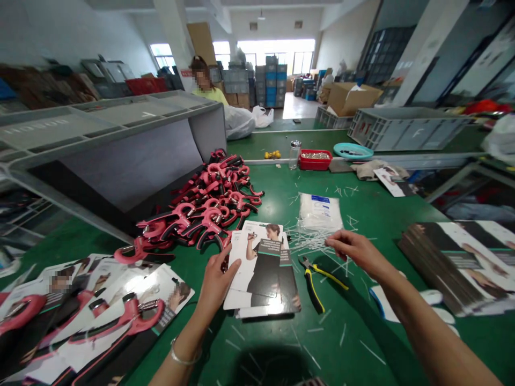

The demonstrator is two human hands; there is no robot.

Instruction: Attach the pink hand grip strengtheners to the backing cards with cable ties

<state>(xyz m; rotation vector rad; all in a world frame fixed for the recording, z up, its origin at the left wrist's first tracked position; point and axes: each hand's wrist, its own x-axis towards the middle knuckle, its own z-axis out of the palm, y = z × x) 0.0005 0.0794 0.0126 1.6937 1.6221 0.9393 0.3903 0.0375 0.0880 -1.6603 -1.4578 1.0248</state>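
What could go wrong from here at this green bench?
The glossy printed card under the left hand sits close to the heap of pink-and-black hand grippers, so a slip could topple some onto it. Loose white plastic strands near the right hand could get caught among the cards. The yellow-and-black pliers beside the card could get knocked.

the green workbench (354, 343) carries a heap of pink hand grippers (201, 209), yellow-handled pliers (311, 279) and scattered white plastic clippings (309, 241). stacks of printed cards (446, 262) lie along it, and a red tray (315, 159) sits at the far side.
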